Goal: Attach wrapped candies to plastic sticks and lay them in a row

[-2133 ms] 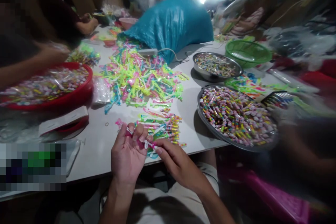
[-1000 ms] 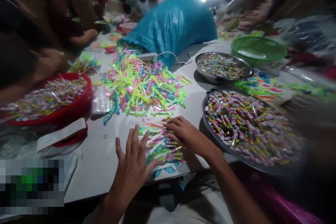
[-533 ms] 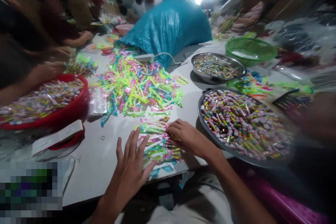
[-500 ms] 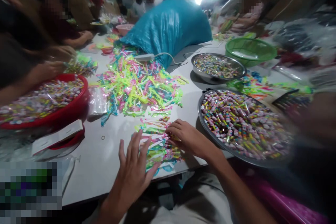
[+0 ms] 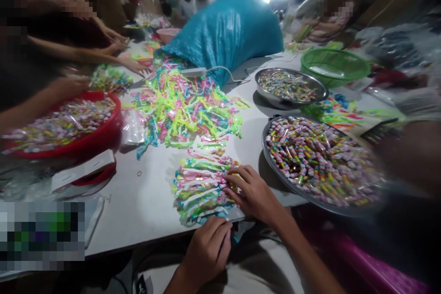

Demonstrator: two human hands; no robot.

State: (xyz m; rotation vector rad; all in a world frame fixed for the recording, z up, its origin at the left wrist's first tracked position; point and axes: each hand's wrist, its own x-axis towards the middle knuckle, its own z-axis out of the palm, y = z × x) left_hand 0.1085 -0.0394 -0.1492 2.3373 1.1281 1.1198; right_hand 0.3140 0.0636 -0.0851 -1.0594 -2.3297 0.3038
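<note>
You can read no words or numbers here. The small black patch with pale marks (image 5: 141,285) on the beige cloth over your lap (image 5: 267,259) is too small to decipher, as are the markings on the row of slim, multicoloured plastic-wrapped pieces (image 5: 198,179) before you.

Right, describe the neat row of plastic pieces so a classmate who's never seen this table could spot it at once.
Start at the big blue sack lying on the white table. In front of it spreads a bright heap, and nearer still, by the right hand, lies the row. Unlike the tangled heap, its pieces lie side by side.
</note>
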